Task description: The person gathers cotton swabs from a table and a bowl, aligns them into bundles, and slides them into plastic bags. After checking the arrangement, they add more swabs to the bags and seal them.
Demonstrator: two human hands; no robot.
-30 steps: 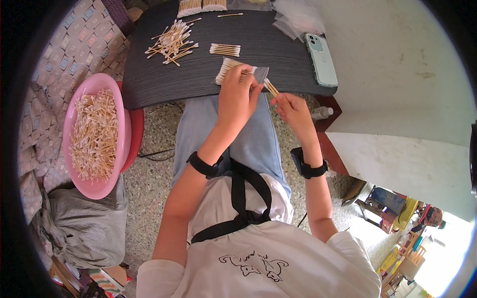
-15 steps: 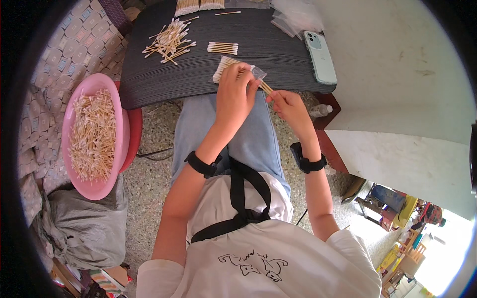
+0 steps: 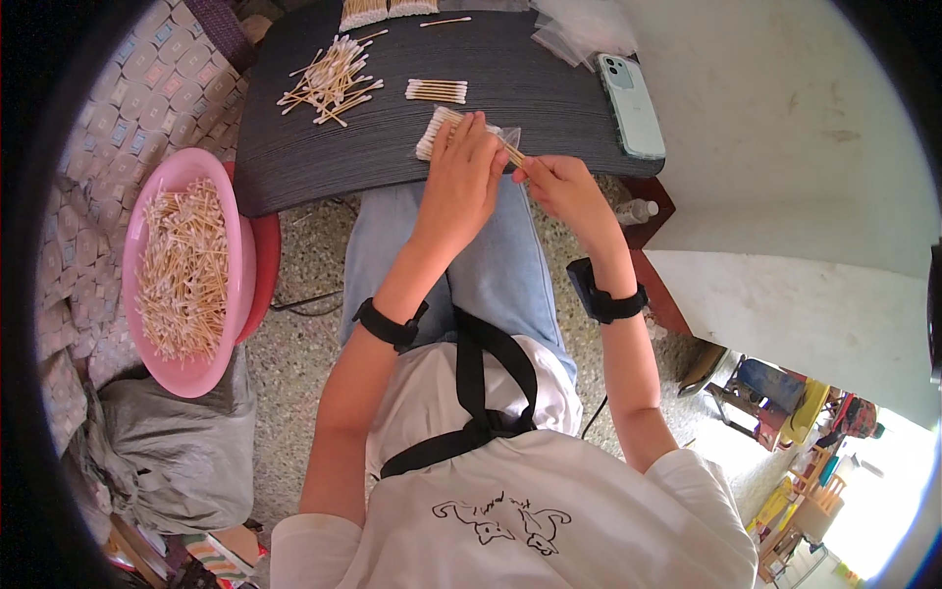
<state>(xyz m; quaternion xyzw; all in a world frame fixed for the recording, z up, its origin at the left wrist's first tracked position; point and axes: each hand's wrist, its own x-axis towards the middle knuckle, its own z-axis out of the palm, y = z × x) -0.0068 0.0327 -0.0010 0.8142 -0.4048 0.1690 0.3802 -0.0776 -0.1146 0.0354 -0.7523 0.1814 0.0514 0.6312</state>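
Observation:
A clear plastic bag point(image 3: 511, 135) part-filled with cotton swabs point(image 3: 433, 135) lies near the table's front edge. Over it my left hand point(image 3: 459, 177) holds the bag down, its fingers close together and covering the middle. My right hand point(image 3: 567, 187) is closed in a pinch on a few cotton swabs point(image 3: 514, 155), whose far ends reach into the bag's mouth on the right. How far in they go is partly hidden by the left hand. Just beyond the bag is a neat row of several swabs point(image 3: 437, 91).
A loose heap of swabs point(image 3: 334, 80) lies at the table's left, with packed bundles point(image 3: 365, 12) and a single swab point(image 3: 446, 22) behind. Empty clear bags point(image 3: 587, 27) and a pale phone point(image 3: 631, 106) are at right. A pink basin point(image 3: 235, 221) full of swabs stands left of the table.
My right hand has moved slightly left and up, pushing the pinched swabs further toward the bag. The left hand's fingers have straightened and lie flatter over the bag.

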